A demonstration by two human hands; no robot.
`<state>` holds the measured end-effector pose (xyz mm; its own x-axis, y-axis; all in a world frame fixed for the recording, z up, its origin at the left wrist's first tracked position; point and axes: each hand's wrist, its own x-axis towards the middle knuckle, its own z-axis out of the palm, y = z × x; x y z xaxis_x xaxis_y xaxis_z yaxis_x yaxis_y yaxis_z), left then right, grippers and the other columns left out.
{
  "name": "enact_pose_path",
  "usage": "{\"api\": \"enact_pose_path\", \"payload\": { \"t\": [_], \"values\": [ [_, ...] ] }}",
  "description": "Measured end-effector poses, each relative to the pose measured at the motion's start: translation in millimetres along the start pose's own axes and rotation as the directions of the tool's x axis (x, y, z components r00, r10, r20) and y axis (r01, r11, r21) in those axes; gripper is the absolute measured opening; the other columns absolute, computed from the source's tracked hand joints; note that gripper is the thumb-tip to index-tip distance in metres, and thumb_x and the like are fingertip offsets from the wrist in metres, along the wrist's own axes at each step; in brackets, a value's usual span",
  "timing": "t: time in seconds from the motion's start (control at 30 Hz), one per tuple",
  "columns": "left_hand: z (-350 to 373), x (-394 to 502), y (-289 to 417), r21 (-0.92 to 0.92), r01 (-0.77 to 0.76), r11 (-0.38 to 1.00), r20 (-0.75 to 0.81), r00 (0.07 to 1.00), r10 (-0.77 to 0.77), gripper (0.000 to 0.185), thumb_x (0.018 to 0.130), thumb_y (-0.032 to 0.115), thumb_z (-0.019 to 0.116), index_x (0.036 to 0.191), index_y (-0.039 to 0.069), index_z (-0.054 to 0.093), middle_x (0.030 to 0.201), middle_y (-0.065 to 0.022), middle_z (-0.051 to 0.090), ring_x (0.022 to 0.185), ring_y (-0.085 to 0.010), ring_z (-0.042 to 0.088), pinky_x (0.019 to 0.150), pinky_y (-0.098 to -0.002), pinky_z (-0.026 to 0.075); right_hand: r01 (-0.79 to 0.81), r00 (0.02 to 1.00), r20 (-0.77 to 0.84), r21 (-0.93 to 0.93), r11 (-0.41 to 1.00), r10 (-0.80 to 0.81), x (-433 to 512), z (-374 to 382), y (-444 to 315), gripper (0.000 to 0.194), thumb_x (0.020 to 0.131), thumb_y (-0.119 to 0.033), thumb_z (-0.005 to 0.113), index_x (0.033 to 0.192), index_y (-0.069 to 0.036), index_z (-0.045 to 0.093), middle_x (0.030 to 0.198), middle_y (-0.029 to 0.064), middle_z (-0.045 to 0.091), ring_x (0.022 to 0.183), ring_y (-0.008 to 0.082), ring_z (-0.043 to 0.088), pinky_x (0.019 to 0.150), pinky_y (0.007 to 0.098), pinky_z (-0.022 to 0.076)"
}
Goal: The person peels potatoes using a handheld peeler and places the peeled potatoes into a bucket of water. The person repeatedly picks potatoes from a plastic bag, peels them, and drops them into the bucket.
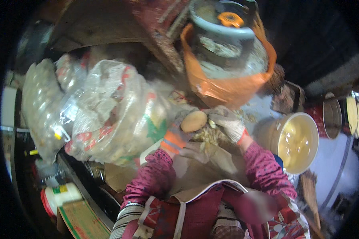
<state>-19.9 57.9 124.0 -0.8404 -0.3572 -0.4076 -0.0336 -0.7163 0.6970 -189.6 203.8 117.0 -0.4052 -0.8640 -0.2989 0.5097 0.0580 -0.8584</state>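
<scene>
A brown unpeeled potato point(194, 122) rests in my left hand point(177, 135), which wears a grey glove with an orange cuff. Close beside it is my right hand point(227, 122), in a dirty white knit glove with its fingers curled. A small pale piece shows at those fingertips; whether it is a tool or a peeling I cannot tell. Below both hands, damp peelings point(211, 136) lie heaped near my brown apron point(209, 167). To the right stands a white plastic bucket point(315, 143), where peeled yellow potatoes point(293, 146) sit in liquid.
Large plastic sacks point(116, 119) of what look like potatoes bulge at the left. Ahead, a gas cylinder point(227, 68) with an orange valve knob stands inside an orange bag point(224, 89). A straw brush point(309, 191) lies at right, a cardboard box point(80, 221) at lower left.
</scene>
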Motion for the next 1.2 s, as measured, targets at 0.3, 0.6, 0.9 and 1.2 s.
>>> {"api": "enact_pose_path", "payload": {
  "t": [0.3, 0.6, 0.9, 1.2],
  "values": [
    [-18, 26, -44, 0.603, -0.03, 0.797, -0.088, 0.991, 0.104, 0.044, 0.096, 0.029, 0.051, 0.134, 0.007, 0.046, 0.131, -0.0102, 0.052, 0.115, -0.0237, 0.054, 0.098, -0.0382, 0.045, 0.161, 0.976, -0.01, -0.637, 0.754, -0.217, -3, 12, 21, 0.032, 0.079, -0.02, 0.07, 0.103, -0.001, 0.058, 0.084, 0.0041, 0.062, 0.076, 0.0131, 0.056, 0.07, 0.0289, 0.0469],
    [-68, 50, -63, 0.858, -0.252, 0.447, 0.15, 0.956, 0.251, 0.042, 0.092, 0.018, 0.058, 0.131, 0.004, 0.048, 0.12, -0.0126, 0.06, 0.108, -0.0221, 0.059, 0.093, -0.0365, 0.05, 0.004, 0.995, 0.09, -0.481, 0.877, 0.045, 9, 0, 14, 0.019, 0.079, -0.019, 0.068, 0.084, -0.004, 0.059, 0.079, 0.0038, 0.059, 0.071, 0.0109, 0.054, 0.064, 0.029, 0.0456],
    [-6, 35, -14, 0.37, 0.02, 0.929, 0.148, 0.986, -0.08, 0.056, 0.081, 0.014, 0.069, 0.13, 0.0, 0.048, 0.127, -0.0125, 0.056, 0.113, -0.0235, 0.057, 0.098, -0.0349, 0.047, -0.089, 0.984, -0.157, -0.01, 0.996, 0.086, 12, -24, 23, 0.023, 0.081, -0.024, 0.069, 0.086, -0.005, 0.059, 0.074, 0.0013, 0.059, 0.065, 0.0087, 0.055, 0.061, 0.024, 0.0455],
    [-41, 36, -43, 0.869, -0.357, 0.343, 0.309, 0.932, 0.187, 0.062, 0.078, -0.002, 0.065, 0.135, 0.001, 0.042, 0.132, -0.014, 0.051, 0.122, -0.0275, 0.05, 0.106, -0.0365, 0.038, -0.021, 0.997, -0.074, -0.523, 0.852, -0.021, 14, -8, 30, 0.03, 0.078, -0.026, 0.07, 0.09, -0.001, 0.06, 0.078, 0.0054, 0.061, 0.074, 0.0152, 0.057, 0.067, 0.0298, 0.0463]
  ]
}}
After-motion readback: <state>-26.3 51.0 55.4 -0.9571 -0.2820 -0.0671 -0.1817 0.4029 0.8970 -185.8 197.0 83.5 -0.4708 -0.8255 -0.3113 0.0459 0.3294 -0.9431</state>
